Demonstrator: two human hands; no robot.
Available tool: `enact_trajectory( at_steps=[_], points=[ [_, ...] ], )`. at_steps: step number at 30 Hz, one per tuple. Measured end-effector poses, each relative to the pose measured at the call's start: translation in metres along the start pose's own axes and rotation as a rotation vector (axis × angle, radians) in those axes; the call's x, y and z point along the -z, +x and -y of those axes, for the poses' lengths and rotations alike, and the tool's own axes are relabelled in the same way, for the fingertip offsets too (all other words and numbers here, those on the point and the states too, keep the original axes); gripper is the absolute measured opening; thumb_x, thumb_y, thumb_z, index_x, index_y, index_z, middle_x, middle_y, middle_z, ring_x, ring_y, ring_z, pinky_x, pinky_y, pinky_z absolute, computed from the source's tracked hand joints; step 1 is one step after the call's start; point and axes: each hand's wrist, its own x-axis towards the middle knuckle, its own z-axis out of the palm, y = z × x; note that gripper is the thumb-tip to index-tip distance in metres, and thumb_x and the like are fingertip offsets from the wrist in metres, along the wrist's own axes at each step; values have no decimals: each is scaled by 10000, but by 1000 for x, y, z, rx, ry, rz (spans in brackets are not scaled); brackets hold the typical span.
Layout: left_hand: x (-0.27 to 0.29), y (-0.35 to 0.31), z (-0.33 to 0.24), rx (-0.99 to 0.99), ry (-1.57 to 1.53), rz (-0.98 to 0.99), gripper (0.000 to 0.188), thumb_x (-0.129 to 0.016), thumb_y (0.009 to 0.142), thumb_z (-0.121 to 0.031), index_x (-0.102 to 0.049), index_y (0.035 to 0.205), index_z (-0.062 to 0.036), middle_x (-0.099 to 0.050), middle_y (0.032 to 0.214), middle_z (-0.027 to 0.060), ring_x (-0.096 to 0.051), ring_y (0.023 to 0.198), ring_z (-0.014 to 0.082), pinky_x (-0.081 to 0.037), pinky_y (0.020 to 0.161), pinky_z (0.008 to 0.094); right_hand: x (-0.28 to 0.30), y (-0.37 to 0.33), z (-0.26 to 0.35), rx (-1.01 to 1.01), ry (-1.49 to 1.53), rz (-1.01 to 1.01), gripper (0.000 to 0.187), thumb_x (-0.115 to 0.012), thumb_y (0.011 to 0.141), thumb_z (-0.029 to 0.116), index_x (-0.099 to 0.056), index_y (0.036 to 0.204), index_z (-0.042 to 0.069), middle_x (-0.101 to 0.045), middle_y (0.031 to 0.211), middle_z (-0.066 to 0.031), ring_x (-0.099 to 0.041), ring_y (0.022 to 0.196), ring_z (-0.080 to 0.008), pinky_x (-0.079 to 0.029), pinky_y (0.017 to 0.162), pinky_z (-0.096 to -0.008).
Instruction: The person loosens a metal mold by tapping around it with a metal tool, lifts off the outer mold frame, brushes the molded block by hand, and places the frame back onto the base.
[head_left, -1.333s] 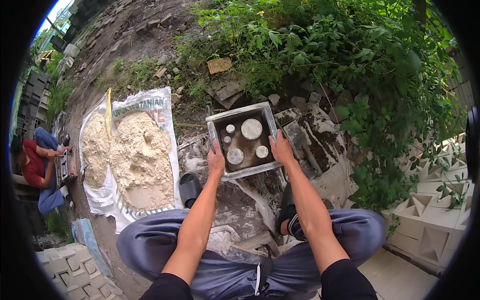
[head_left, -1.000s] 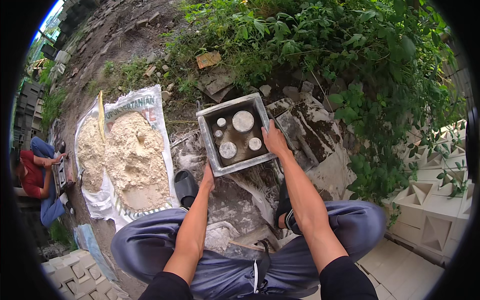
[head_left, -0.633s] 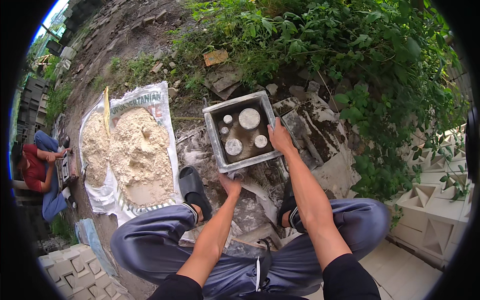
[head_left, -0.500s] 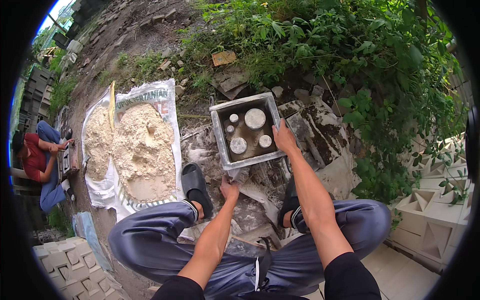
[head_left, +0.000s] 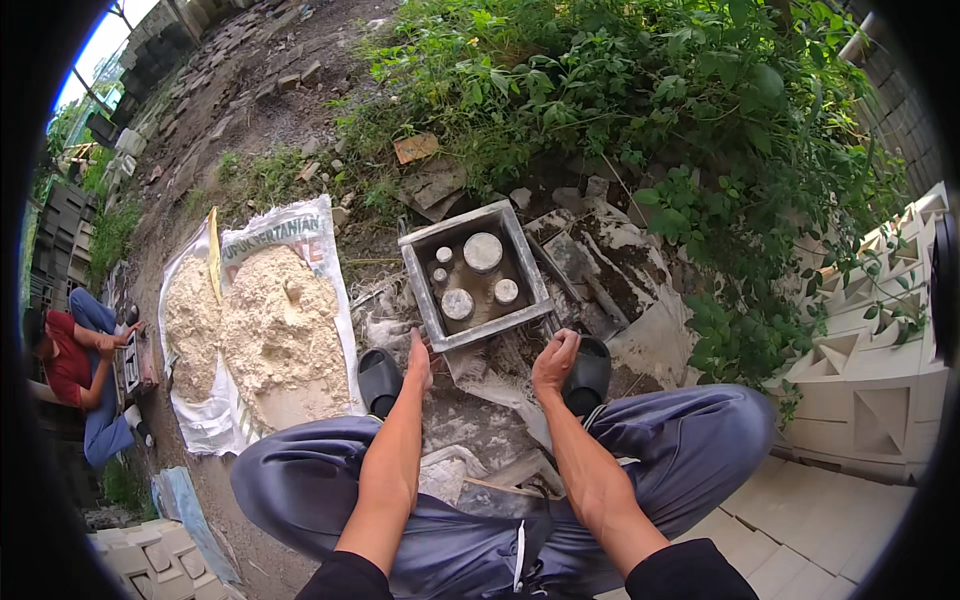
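A square grey box-shaped mould (head_left: 480, 335) rests on the ground before me, its walls crusted with dried material. Inside stand several round pale cylinders (head_left: 483, 253) of different widths on a brownish floor. My left hand (head_left: 420, 362) is just off the near left corner, edge-on, with its fingers stretched toward the mould. Close to the near right corner, my right hand (head_left: 556, 360) is closed, fingers curled in; a short dark piece shows by its knuckles, and what it grips, if anything, is hidden.
Left of the mould, pale powder (head_left: 275, 330) is heaped on a white sack (head_left: 335, 290). A flat grey slab (head_left: 570, 265) and debris lie right. Weeds (head_left: 600, 90) grow beyond. Carved cream blocks (head_left: 870, 400) stand at right. Another person (head_left: 70, 360) sits far left.
My right hand has left the mould's right wall and come back to the near right corner. My left hand has shifted left and its fingers have straightened. The view has tilted slightly.
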Motion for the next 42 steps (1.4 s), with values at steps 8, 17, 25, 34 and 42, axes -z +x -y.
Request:
enact_trajectory(
  at_steps=[8, 17, 25, 34, 42],
  points=[
    [-23, 11, 29, -349, 329, -105, 388, -561, 878, -324, -600, 1108, -14, -631, 985, 74, -549, 853, 164, -432, 738, 316, -65, -58, -29, -656, 226, 936, 353, -407, 825, -5, -564, 1141, -4, -609, 1078, -160, -614, 946, -296, -502, 789, -401],
    [-9, 1, -1, -70, 72, -80, 570, -510, 872, -529, -669, 1034, -6, -643, 913, 79, -555, 767, 162, -430, 678, 331, -139, -93, -26, -1303, 1006, 671, 265, -523, 850, 24, -563, 1111, 40, -619, 1054, -109, -614, 947, -253, -523, 850, -403],
    [6, 4, 0, -87, 13, -119, 605, -516, 865, -511, -625, 1092, 40, -644, 986, 90, -587, 872, 201, -444, 741, 336, -146, -92, -14, -1408, 873, 785, 199, -502, 926, 155, -555, 1089, 54, -635, 978, -116, -620, 886, -300, -520, 828, -459],
    [40, -44, -5, -729, 1575, -376, 364, -627, 698, -68, -574, 1057, -40, -522, 1024, 107, -489, 1030, 303, -450, 826, 386, -145, -91, -34, -1375, 891, 758, 212, -460, 952, 113, -520, 1138, 32, -593, 1104, -139, -576, 1043, -288, -493, 923, -450],
    [65, -23, 21, -780, 1728, -291, 246, -660, 699, -101, -619, 935, -47, -569, 1002, 123, -539, 983, 270, -481, 775, 343, -129, -77, -24, -1306, 878, 1001, 461, -379, 778, -170, -453, 1188, 27, -510, 1165, -128, -533, 1064, -284, -483, 928, -527]
  ],
)
